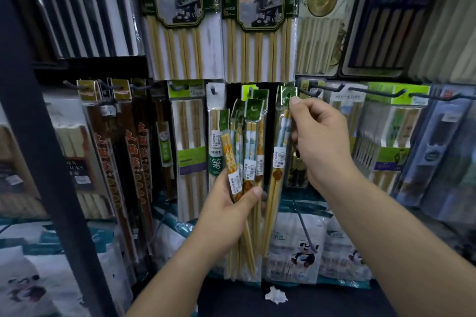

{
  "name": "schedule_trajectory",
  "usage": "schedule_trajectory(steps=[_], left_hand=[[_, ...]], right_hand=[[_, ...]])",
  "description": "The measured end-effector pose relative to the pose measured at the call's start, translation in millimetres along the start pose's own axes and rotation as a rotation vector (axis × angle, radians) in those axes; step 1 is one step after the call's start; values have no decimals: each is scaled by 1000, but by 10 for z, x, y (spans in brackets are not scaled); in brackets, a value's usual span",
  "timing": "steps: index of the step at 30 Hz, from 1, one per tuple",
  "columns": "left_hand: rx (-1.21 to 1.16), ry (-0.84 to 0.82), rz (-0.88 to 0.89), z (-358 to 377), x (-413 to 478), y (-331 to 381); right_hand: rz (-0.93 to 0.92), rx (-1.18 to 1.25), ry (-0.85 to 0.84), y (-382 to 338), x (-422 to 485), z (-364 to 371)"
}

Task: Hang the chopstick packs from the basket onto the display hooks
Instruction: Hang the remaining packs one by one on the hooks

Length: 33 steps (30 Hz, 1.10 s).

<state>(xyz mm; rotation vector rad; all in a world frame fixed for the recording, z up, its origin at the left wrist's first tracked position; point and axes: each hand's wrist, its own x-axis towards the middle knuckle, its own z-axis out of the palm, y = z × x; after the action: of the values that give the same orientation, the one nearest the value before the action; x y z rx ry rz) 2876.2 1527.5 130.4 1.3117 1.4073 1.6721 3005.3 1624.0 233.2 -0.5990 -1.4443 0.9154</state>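
Your right hand (319,136) pinches a single chopstick pack (279,159) near its green header, and the pack hangs upright with its long axis vertical. The header's hole sits just left of the nearest hook (309,89), so this hand is the closer one. It likely needs only a short shift right. Your left hand (226,213) grips the spare bundle (248,136), lower and to the left.
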Motion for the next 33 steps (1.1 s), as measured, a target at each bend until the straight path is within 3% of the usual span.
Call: schedule_trajectory(steps=[7,33], left_hand=[[-100,12,-2,-54,46,1],[-101,-99,50,-27,-35,68]], right_hand=[[-37,-39,32,16,114,7],[-102,-248,103,58,-40,-85]])
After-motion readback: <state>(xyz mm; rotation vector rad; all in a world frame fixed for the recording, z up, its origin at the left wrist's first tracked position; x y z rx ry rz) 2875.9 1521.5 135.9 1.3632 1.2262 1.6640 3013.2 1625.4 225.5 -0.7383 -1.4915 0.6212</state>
